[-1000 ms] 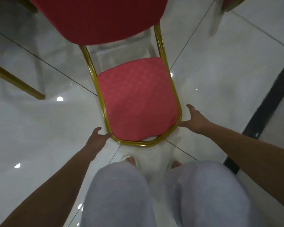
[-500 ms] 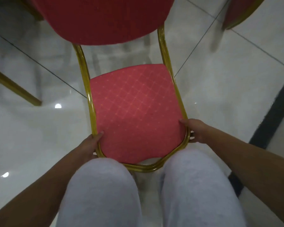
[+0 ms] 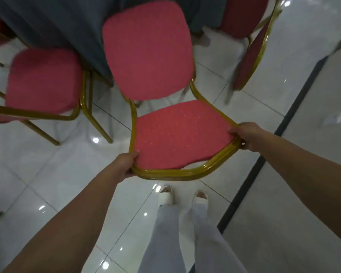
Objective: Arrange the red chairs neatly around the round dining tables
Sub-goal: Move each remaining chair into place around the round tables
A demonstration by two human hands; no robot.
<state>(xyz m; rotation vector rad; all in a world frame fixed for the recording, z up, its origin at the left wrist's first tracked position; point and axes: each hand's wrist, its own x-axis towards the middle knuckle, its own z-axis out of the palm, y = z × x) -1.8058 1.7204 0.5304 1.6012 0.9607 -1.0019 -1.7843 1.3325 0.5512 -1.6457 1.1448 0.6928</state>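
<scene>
A glossy white tiled floor [image 3: 47, 184] fills the view under both hands, and a dark strip [image 3: 295, 115] crosses it just beyond the right hand. Far past the hands, at the top of the view, stands the table [image 3: 53, 22], hidden under a grey cloth that hangs down to the floor.

The red chair [image 3: 177, 134] being handled is held between the two hands. Its seat front is turned toward the person, and its padded back rises beyond the hands toward the table cloth. The seat looks tilted, higher on the right-hand side. I cannot tell whether its legs touch the floor.

A second red chair [image 3: 43, 79] with the same gold frame stands off beyond the left hand, close to the table cloth. A third red chair [image 3: 250, 56] stands beyond the right hand and is seen partly edge-on.

The left hand [image 3: 124, 164] grips the front left corner of the seat, with its thumb on the red cushion and its fingers curled under the gold tube. The right hand [image 3: 248, 136] is wrapped round the front right corner of the frame, with its thumb against the cushion edge.

Nearer the person than the hands are pale trousers [image 3: 185, 233] and white slippers [image 3: 165, 194] on the tiles.
</scene>
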